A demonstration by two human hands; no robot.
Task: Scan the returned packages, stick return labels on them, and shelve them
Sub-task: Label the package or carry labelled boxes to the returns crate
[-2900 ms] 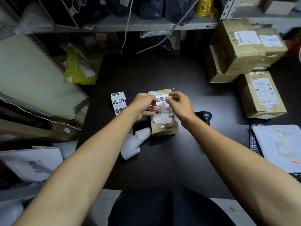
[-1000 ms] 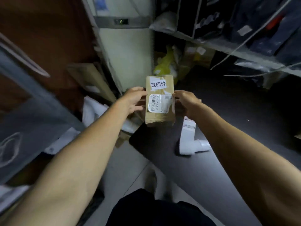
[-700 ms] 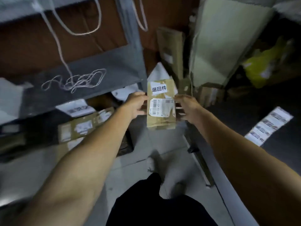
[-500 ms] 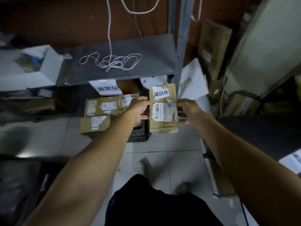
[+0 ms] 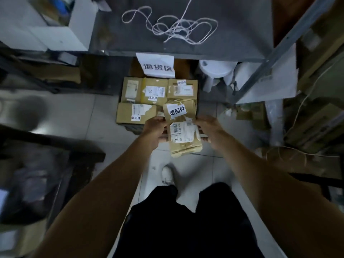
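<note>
A white sign point(image 5: 157, 66) hanging from the grey shelf's edge reads 退货区. The held package point(image 5: 183, 127) carries a white sticker point(image 5: 177, 110) reading 退回件 and a barcode label point(image 5: 184, 131) too blurred to read for certain. Three of the boxes stacked below point(image 5: 156, 100) carry small 退回件 stickers.

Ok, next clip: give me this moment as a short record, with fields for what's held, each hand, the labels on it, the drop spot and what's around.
held: a taped cardboard package, above the floor
left hand: grips the package's left side
right hand: grips its right side
labels: a white return label near the far end, a barcode label below it
drop spot: labelled boxes stacked under a grey shelf, below a paper sign
around: loose string on the shelf, a white stool to the right
</note>
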